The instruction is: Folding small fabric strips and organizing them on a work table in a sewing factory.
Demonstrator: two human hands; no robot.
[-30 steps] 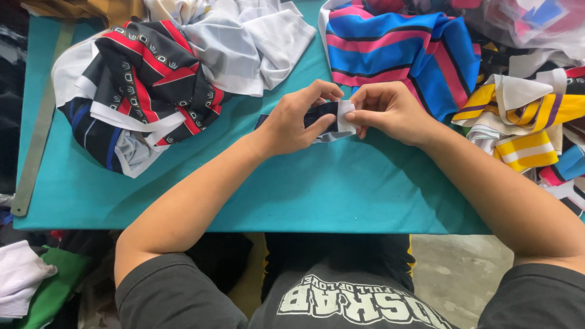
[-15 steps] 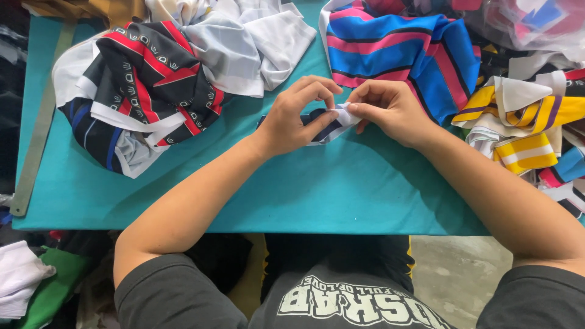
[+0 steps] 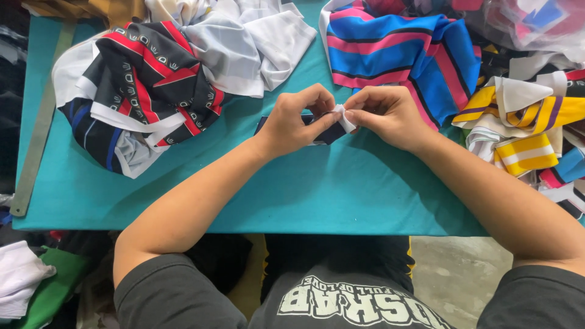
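Head view: I see my left hand [image 3: 300, 122] and right hand [image 3: 382, 116] both pinched shut on a small navy-and-white scrap [image 3: 337, 123] over the teal bench [image 3: 341, 195]. It looks light, limp and best held by its edges. Since half a second ago, its white corner is folded tighter between my fingertips.

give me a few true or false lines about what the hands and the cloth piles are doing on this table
1. Both hands pinch one small dark and white fabric piece. True.
2. The left hand lies flat on bare table. False: it grips the piece with the right hand.
3. The blue and pink striped cloth lies beyond the right hand. True.
4. The table cover is red. False: it is teal.
5. A metal ruler lies along the table's left edge. True.
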